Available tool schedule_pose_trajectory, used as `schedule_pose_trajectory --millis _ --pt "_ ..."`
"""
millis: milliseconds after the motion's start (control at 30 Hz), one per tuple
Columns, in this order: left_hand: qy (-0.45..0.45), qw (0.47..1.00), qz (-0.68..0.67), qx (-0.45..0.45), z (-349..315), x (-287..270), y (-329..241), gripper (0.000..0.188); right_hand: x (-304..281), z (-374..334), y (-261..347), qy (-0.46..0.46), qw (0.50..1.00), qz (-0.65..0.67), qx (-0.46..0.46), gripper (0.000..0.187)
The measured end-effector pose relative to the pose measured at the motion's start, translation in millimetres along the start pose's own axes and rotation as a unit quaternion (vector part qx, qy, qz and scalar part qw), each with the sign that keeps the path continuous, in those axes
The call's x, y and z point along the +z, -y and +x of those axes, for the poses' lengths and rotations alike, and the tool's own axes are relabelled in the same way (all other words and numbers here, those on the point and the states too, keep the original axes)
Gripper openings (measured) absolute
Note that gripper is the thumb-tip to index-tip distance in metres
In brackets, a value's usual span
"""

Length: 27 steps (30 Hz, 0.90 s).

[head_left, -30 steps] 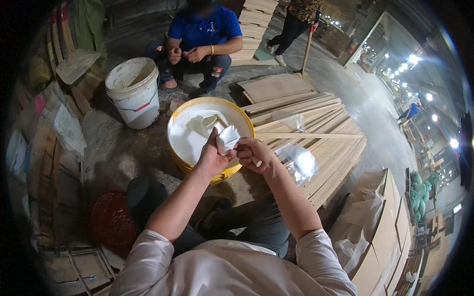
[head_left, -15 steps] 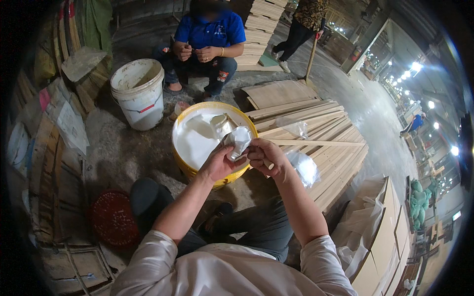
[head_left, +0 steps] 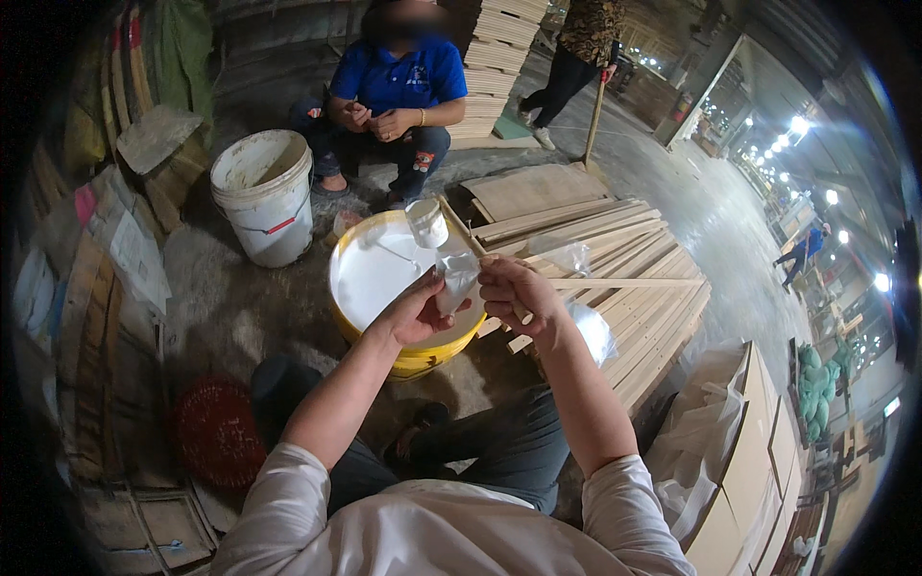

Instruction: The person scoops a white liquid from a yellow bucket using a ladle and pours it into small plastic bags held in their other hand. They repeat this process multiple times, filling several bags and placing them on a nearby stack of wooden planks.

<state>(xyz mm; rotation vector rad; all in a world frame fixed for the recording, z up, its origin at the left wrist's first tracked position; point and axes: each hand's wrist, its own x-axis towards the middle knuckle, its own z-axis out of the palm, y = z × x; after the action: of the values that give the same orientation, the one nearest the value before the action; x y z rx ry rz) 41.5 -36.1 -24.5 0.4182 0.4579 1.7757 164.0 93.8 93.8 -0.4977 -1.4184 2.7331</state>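
Observation:
A long-handled dipper, a small cup [head_left: 425, 225] fixed to a wooden stick [head_left: 465, 228], is raised over a yellow-rimmed bucket [head_left: 413, 361] of white liquid [head_left: 370, 283]. White liquid runs from the cup into the bucket. My right hand [head_left: 519, 293] is closed round the lower part of the stick. In my left hand [head_left: 415, 312] is a crumpled clear plastic bag [head_left: 459, 278], its top beside the stick and below the cup. What the bag holds, if anything, I cannot make out.
Beyond the bucket a person in a blue shirt [head_left: 399, 86] sits low. A white bucket [head_left: 264, 197] stands at left, a red basket [head_left: 216, 432] near my left knee. Wooden strips [head_left: 624, 298] lie piled at right, with plastic bags [head_left: 588, 331] on them. Another person [head_left: 576, 58] stands behind.
The dipper's cup has risen from the bucket and turned more upright, liquid trailing from it. My left hand has shifted slightly down and left with the bag.

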Motion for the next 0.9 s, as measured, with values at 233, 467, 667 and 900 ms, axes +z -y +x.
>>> schedule_pose_trajectory --millis 233,467,667,900 --pt "-0.063 0.998 0.018 -0.004 -4.0 -5.2 1.5 0.041 -9.0 3.0 -10.6 0.024 0.999 -0.021 -0.009 0.007" --pt "-0.074 0.996 -0.035 0.026 2.3 -8.4 -0.6 0.041 -9.9 -0.6 -13.6 -0.009 0.999 -0.030 -0.035 0.021" --pt "-0.113 0.987 -0.082 0.085 8.8 -20.4 -52.6 0.041 -44.9 -52.0 -55.2 -0.071 0.960 -0.256 -0.086 0.049" --pt "-0.082 0.976 -0.072 0.187 31.4 -29.0 -137.5 0.035 -106.9 -123.9 -139.2 -0.079 0.932 -0.349 -0.055 0.047"
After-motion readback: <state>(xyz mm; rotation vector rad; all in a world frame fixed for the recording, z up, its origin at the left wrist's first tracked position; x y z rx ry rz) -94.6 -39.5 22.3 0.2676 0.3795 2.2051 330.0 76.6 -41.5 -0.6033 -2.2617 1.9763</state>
